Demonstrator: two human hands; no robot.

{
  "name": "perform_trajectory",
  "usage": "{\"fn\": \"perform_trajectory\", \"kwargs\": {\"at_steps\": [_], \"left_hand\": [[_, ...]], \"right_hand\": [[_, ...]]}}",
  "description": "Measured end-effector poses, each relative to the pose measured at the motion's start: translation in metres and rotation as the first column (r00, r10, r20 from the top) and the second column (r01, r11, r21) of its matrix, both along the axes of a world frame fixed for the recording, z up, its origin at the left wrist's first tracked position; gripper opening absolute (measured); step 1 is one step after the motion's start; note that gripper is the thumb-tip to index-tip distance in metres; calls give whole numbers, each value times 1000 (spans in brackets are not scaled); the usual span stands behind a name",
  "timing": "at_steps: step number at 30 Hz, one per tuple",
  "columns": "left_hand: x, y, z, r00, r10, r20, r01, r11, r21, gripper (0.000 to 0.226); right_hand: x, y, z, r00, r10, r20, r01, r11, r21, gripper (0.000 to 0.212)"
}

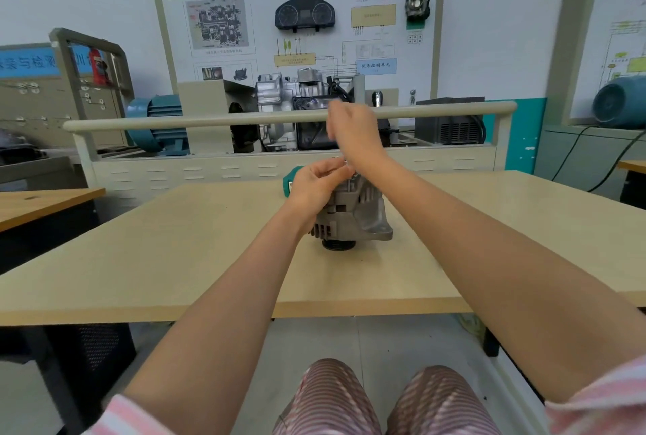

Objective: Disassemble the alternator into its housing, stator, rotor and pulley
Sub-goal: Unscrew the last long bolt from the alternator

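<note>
We see the alternator (pixel 353 216) standing on the pale, smooth laminate worktop (pixel 174 242), near its middle, with the dark grooved pulley (pixel 338 244) underneath, touching the surface. Its housing (pixel 370 214) is dull grey cast metal, ribbed and slotted round the side, with a flat mounting lug sticking out at lower right. Our left hand (pixel 316 186) rests on the upper left of the body, the grip curled with fingertips pinched together at the top, next to a thin upright stud (pixel 350 183); what they pinch is too small to tell. Our right hand (pixel 353 128) is lifted above the alternator, blurred, so we cannot tell whether that grip is apart or together. A teal object (pixel 289 181) lies just behind the left hand, mostly hidden.
</note>
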State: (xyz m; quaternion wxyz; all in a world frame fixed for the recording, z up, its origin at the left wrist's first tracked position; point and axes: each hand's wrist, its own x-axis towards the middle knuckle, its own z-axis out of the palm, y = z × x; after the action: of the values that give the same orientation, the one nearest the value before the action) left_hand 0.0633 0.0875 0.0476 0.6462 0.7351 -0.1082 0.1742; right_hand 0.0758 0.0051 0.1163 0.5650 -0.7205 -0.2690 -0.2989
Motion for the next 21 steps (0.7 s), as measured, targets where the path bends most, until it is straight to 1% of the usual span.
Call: {"fn": "perform_trajectory", "kwargs": {"at_steps": [1,2,3,4,5,6,7,8,9,10,11,12,13,14,15,16,18,19,20,21], "left_hand": [[2,1,0,1000,21,10,-21,1000,5,16],[3,1,0,999,45,14,-45,999,8,9],[4,1,0,997,71,19,-71,997,9,14],[5,1,-1,996,93,14,-93,996,7,19],[5,1,-2,994,106,7,-106,994,9,21],[4,1,-1,994,107,4,-107,994,7,21],[3,1,-1,996,94,6,-94,996,8,21],[2,1,0,998,70,8,-70,998,9,20],[2,2,0,999,39,13,-39,999,24,16],[0,2,0,1000,9,20,-10,999,37,12],[-2,3,1,1000,-19,24,18,999,45,15],[-4,4,2,999,-43,16,42,998,48,22],[-4,5,2,998,-65,3,64,997,44,27],[-4,6,2,997,-82,-6,82,996,41,29],[-4,6,2,996,-91,-9,91,995,42,29],[-3,5,2,996,-87,-11,88,995,44,29],[-5,2,3,998,-57,-10,57,998,38,32],[-4,1,3,999,-43,-8,43,999,26,35],[-4,1,3,999,-32,-4,32,999,13,35],[-3,0,3,1000,-23,1,23,1000,-4,33]], "right_hand": [[1,2,-6,974,-160,162,189,965,-180,40],[2,5,-13,893,-305,332,407,862,-302,33],[3,8,-17,791,-409,455,581,735,-350,27],[3,11,-20,717,-484,502,682,635,-362,29],[3,14,-21,677,-525,515,727,585,-360,32],[3,15,-20,672,-536,511,733,583,-352,32],[3,14,-18,691,-527,495,711,619,-334,31],[3,12,-16,729,-504,464,666,679,-308,30],[4,10,-13,782,-461,420,594,755,-277,34],[4,7,-10,849,-390,358,489,837,-247,41],[5,5,-6,915,-296,275,357,910,-210,48],[3,3,-2,967,-189,172,216,964,-157,51],[2,3,1,995,-77,67,83,993,-81,51],[2,4,5,999,33,-30,-32,999,25,51],[2,4,8,985,132,-107,-117,983,142,50],[2,3,11,966,204,-160,-163,958,237,51],[3,1,12,947,263,-186,-189,921,342,52],[3,1,10,952,251,-172,-181,921,345,52],[3,1,7,968,208,-142,-157,940,304,52],[3,2,3,987,128,-92,-106,971,216,50]]}}
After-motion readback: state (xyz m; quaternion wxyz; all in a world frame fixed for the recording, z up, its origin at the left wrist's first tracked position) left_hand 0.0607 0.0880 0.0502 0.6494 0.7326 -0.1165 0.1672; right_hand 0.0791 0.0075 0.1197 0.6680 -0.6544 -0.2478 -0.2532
